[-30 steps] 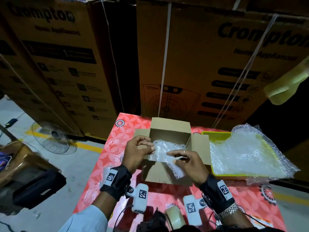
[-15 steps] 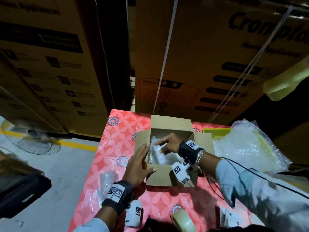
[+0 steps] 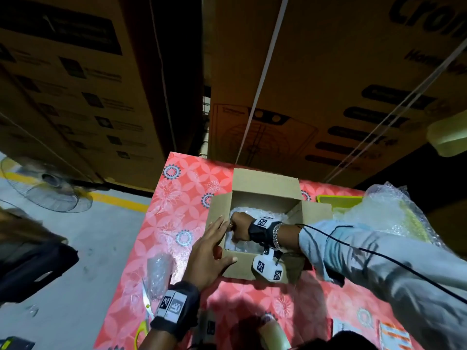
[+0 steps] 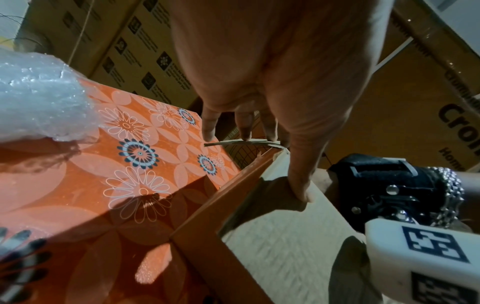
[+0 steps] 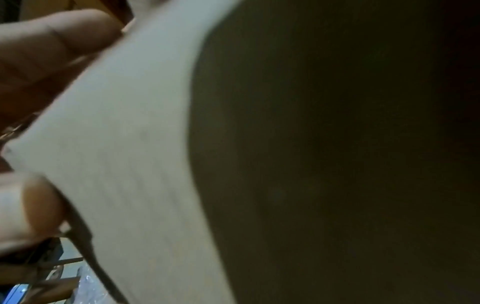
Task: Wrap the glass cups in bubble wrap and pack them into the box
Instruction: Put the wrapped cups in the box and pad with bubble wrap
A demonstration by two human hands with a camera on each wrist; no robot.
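Note:
An open cardboard box (image 3: 265, 183) stands on the red flowered table (image 3: 177, 198). Crumpled bubble wrap (image 3: 267, 215) lies inside it. My right hand (image 3: 238, 226) is down in the box near its left wall, fingers curled onto a wrapped bundle, fingertips hidden. The right wrist view is blurred: one finger (image 5: 52, 51) lies against a pale cardboard wall (image 5: 130, 144). My left hand (image 3: 214, 246) lies flat on the box's left flap, fingers straight, thumb on the front wall; its fingers (image 4: 244, 127) rest on the flap edge. Another bubble-wrapped cup (image 3: 158, 271) (image 4: 39, 102) lies left of the box.
Scissors (image 3: 146, 306) lie at the table's near-left edge and a tape roll (image 3: 275, 334) at the near edge. A yellow tray (image 3: 338, 199) under loose bubble wrap (image 3: 386, 213) sits to the right. Large cartons (image 3: 328, 84) stand behind, a fan (image 3: 48, 190) on the floor at left.
The right hand carried the wrapped bundle from above the box down into it. The left hand let go of the bundle and moved onto the box's left flap.

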